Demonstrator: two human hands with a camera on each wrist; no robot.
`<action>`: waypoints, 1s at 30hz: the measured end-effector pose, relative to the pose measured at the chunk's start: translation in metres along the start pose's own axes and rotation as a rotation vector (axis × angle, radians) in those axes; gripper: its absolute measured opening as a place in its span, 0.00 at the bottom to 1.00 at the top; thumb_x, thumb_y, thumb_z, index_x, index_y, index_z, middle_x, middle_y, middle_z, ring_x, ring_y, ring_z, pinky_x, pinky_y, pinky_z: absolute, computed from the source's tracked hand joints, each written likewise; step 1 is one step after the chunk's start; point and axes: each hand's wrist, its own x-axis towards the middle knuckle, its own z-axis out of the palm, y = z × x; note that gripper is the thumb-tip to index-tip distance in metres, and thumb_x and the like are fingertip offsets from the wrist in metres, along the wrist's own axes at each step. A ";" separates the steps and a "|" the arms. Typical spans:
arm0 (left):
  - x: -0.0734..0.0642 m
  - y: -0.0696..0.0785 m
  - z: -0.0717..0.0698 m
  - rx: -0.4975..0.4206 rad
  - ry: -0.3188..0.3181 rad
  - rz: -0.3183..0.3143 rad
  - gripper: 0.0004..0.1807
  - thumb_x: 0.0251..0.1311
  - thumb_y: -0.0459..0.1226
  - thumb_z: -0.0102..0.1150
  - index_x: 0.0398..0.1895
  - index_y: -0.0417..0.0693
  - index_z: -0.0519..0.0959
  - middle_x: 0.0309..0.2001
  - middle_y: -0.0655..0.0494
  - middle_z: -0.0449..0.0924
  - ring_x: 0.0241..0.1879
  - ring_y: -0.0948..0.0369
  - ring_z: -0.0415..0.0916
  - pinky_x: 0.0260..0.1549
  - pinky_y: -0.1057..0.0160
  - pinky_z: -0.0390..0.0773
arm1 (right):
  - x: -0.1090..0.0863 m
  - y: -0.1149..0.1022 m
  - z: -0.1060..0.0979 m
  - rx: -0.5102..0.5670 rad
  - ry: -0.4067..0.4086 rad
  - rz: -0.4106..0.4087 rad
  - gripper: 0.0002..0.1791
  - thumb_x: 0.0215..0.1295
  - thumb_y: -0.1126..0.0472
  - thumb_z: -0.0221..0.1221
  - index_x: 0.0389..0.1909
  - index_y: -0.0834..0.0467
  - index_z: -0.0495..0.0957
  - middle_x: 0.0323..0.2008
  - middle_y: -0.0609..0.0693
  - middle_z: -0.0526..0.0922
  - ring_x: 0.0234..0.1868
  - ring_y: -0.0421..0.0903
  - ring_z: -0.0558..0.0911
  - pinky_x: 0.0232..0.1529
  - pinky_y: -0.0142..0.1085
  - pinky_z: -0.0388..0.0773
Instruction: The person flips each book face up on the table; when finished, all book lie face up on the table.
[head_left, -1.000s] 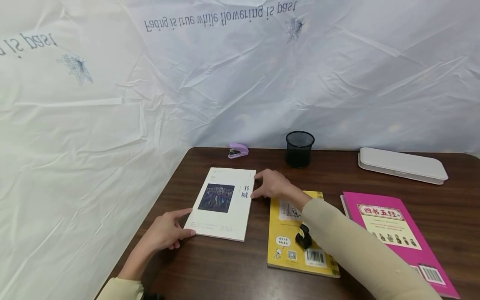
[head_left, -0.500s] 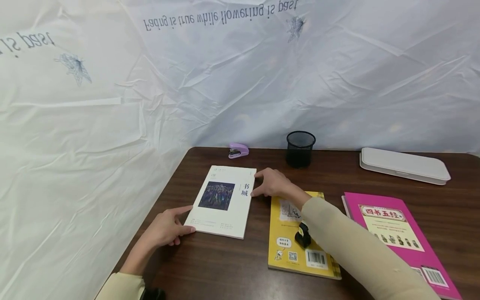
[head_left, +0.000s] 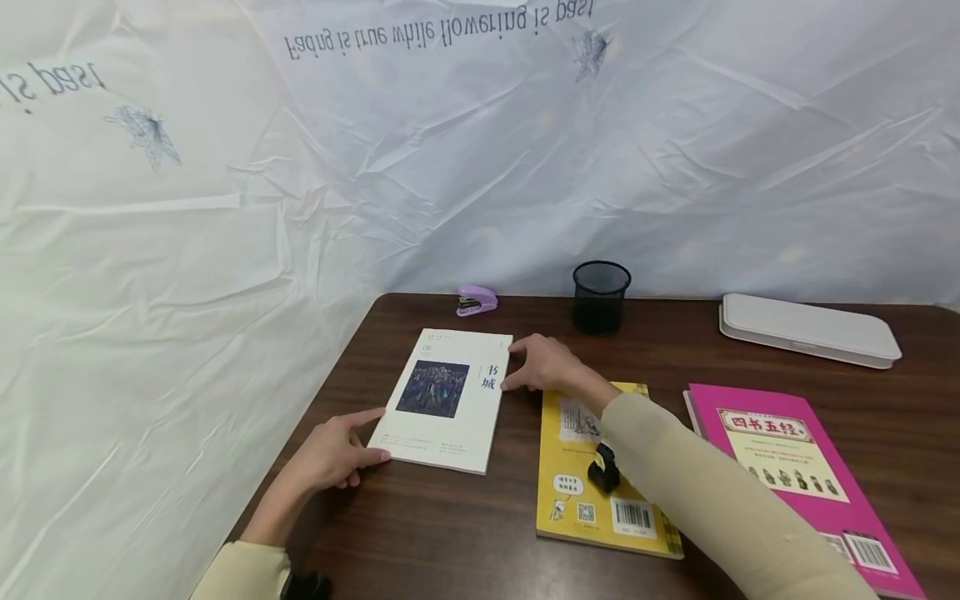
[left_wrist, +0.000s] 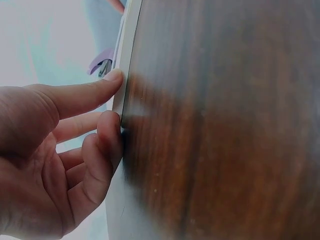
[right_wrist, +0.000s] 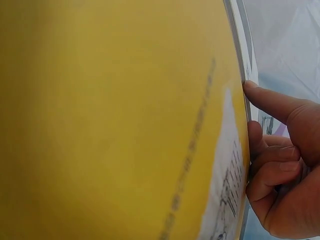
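Note:
A white book (head_left: 471, 425) with a dark picture on its cover lies flat at the left of the table in the head view. My left hand (head_left: 333, 452) touches its near left corner, index finger along the left edge and thumb at the front edge. In the left wrist view, the thumb (left_wrist: 92, 95) rests against the book's side (left_wrist: 127, 45), and other fingers are curled. Across the book, my right hand (head_left: 546, 365) touches the right edge with thumb and index finger. My right forearm passes over a yellow book (head_left: 562, 521), which fills much of the right wrist view.
Behind the white book sits a purple stapler (head_left: 477, 300). A black mesh pen holder (head_left: 600, 308) and a white case (head_left: 810, 329) stand along the table's back. To the right lies a pink book (head_left: 825, 450). White sheeting (head_left: 480, 167) hangs behind and left.
The white book has slid slightly away from me toward the stapler, with both hands staying at its edges. The yellow and pink books keep their places.

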 end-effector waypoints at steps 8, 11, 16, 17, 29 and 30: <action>0.002 0.003 0.000 -0.002 0.003 -0.014 0.41 0.59 0.39 0.78 0.76 0.45 0.73 0.21 0.50 0.78 0.14 0.59 0.76 0.16 0.61 0.77 | -0.002 -0.001 -0.004 0.004 0.006 0.009 0.45 0.61 0.49 0.76 0.77 0.55 0.71 0.60 0.57 0.82 0.33 0.46 0.84 0.34 0.32 0.76; 0.003 0.004 0.001 -0.003 0.003 -0.015 0.41 0.59 0.39 0.78 0.76 0.45 0.73 0.21 0.50 0.78 0.14 0.59 0.76 0.15 0.61 0.77 | -0.002 0.000 -0.004 0.006 0.003 0.022 0.45 0.61 0.49 0.76 0.77 0.55 0.71 0.59 0.57 0.82 0.33 0.46 0.84 0.33 0.32 0.76; 0.003 0.005 0.001 -0.009 0.001 -0.014 0.40 0.59 0.39 0.78 0.76 0.45 0.73 0.20 0.50 0.78 0.13 0.59 0.75 0.15 0.61 0.77 | -0.003 0.001 -0.004 0.013 0.012 0.035 0.44 0.61 0.49 0.77 0.77 0.54 0.71 0.59 0.57 0.82 0.34 0.47 0.84 0.34 0.32 0.76; 0.003 0.005 0.002 -0.011 0.001 -0.013 0.40 0.59 0.39 0.78 0.76 0.45 0.73 0.20 0.50 0.78 0.13 0.59 0.75 0.15 0.61 0.77 | -0.003 0.001 -0.004 0.011 0.012 0.036 0.44 0.61 0.49 0.76 0.77 0.54 0.71 0.58 0.57 0.82 0.34 0.47 0.84 0.34 0.32 0.76; -0.004 0.010 -0.005 0.041 0.034 0.029 0.41 0.58 0.41 0.78 0.75 0.46 0.73 0.21 0.53 0.78 0.13 0.60 0.75 0.17 0.61 0.74 | -0.014 0.003 -0.019 0.081 0.009 -0.044 0.39 0.64 0.50 0.74 0.74 0.56 0.74 0.35 0.53 0.87 0.34 0.48 0.83 0.36 0.35 0.76; -0.005 0.014 -0.006 0.054 0.043 0.038 0.40 0.59 0.42 0.77 0.75 0.46 0.73 0.21 0.54 0.78 0.14 0.60 0.75 0.18 0.61 0.73 | -0.017 0.003 -0.025 0.087 0.013 -0.061 0.37 0.65 0.50 0.74 0.73 0.56 0.75 0.35 0.54 0.87 0.33 0.48 0.82 0.35 0.36 0.75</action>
